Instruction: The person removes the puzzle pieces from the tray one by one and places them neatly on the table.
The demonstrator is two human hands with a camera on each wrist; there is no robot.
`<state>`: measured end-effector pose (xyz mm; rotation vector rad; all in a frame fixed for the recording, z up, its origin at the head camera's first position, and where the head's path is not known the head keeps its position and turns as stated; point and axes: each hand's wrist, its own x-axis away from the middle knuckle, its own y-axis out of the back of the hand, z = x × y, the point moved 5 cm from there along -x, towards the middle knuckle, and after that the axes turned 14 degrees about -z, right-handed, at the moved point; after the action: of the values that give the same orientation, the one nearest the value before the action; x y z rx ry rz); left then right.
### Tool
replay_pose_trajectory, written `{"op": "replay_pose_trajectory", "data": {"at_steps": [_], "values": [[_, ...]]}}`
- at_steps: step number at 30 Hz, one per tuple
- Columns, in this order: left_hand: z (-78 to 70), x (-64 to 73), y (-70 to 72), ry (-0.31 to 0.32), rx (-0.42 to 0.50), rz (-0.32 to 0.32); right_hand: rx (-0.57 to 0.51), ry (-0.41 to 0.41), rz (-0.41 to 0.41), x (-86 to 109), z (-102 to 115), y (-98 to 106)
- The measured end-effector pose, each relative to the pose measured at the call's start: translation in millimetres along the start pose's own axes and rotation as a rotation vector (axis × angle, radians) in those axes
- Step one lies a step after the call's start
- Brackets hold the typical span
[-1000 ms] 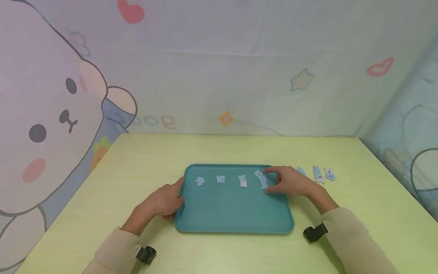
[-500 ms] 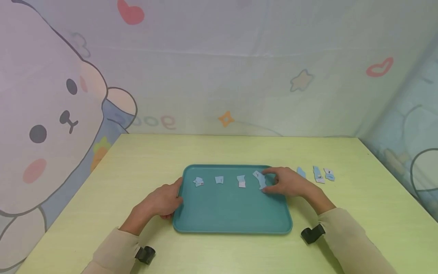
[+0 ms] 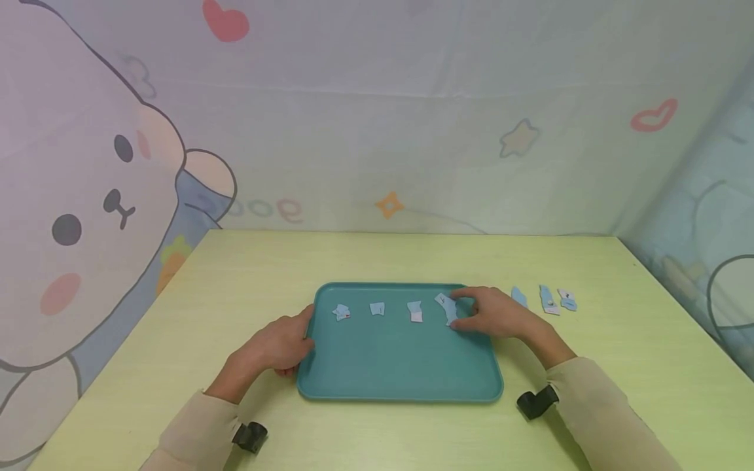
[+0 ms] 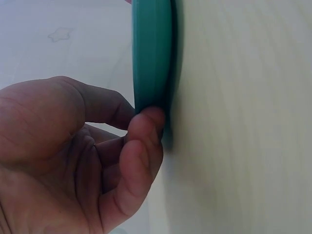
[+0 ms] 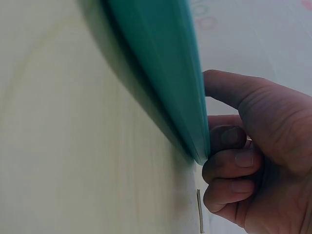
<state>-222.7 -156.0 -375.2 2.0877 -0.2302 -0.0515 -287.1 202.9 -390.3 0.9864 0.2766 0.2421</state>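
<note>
In the head view, a teal tray (image 3: 400,366) lies on the table. My left hand (image 3: 283,343) holds its left edge; in the left wrist view the fingers (image 4: 131,180) curl at the teal rim (image 4: 152,53). At the tray's right end, my right hand (image 3: 491,313) has index finger and thumb at the two ends of an irregular light-blue and white puzzle piece (image 3: 449,310). That piece is out of sight in the right wrist view, where the remaining fingers (image 5: 231,163) are curled beside the rim. Left of it lie another piece (image 3: 415,311), a small piece (image 3: 377,309) and a star-like piece (image 3: 341,312).
Right of the tray, on the pale yellow table (image 3: 412,435), lie three more pieces: a narrow blue one (image 3: 518,296) partly behind my right hand, a long one (image 3: 548,299) and a short one (image 3: 567,299). A patterned cloth backdrop (image 3: 353,131) stands behind.
The tray and the pieces on it have shifted slightly left, together with my right hand. In the last half second almost nothing has moved.
</note>
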Motion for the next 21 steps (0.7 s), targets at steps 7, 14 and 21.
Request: {"op": "replay_pose_trajectory", "data": {"at_steps": [7, 14, 21], "values": [[0.5, -1.0, -0.8, -0.003, 0.0, -0.003, -0.018, 0.013, -0.009, -1.0, -1.7, -0.7], [1.0, -1.5, -1.3, 0.01, -0.011, 0.006, -0.016, 0.042, -0.028, -2.7, -2.7, -1.0], [0.2, -1.7, -1.9, 0.014, -0.017, 0.008, -0.028, 0.038, -0.036, -0.3, -1.6, 1.3]]}}
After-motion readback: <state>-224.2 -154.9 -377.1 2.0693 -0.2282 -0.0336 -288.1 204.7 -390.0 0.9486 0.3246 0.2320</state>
